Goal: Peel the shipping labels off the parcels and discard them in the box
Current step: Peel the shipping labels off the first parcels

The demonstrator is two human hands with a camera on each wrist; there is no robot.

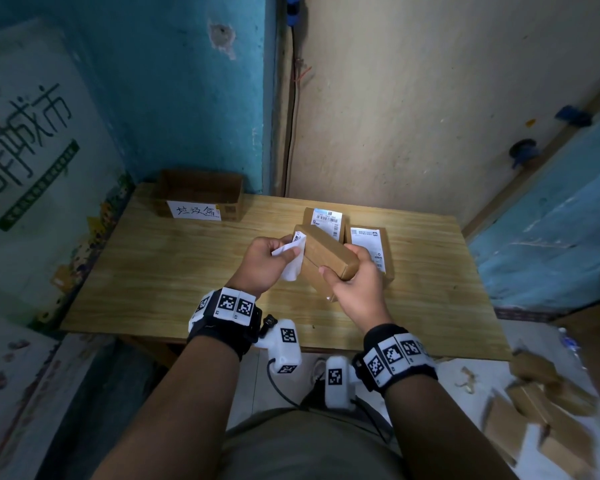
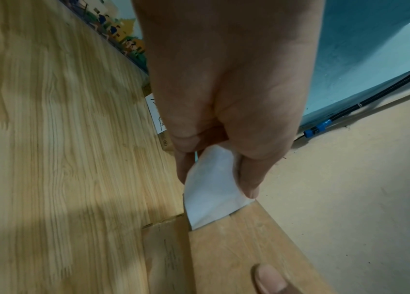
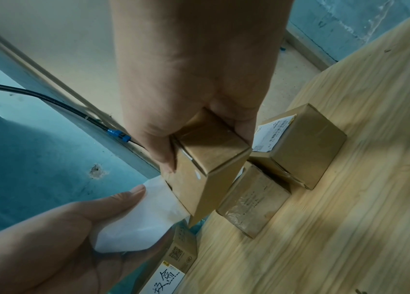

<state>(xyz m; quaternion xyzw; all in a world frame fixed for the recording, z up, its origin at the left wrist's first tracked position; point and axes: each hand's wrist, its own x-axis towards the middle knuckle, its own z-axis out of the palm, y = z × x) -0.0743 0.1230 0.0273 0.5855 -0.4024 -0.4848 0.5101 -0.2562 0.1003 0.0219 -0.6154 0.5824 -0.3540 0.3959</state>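
Left hand [image 1: 267, 259] is pinched on a white shipping label [image 1: 291, 258], thumb on top and fingers curled beneath; the label is partly lifted, one end seen attached to the parcel's face in the left wrist view. Right hand [image 1: 355, 282] is wrapped around the near end of a brown cardboard parcel [image 1: 326, 254], thumb on one side face, fingers on the opposite side, the parcel held tilted above the counter [image 1: 174, 271]. The blank underside of the label is turned up, printed side only glimpsed at the far edge. Two more parcels are laid on the counter just behind the held one: one [image 1: 321, 220] with a barcode label on top, one [image 1: 369, 247] to its right with a label across its upper face; the two are side by side, contact between them cannot be told. An open cardboard box [image 1: 200, 195] with a handwritten white tag on its front is placed at the far left corner of the counter against the blue wall, well apart from the hands. More cardboard boxes [image 1: 541, 410] are seen blurred on the floor at the right.
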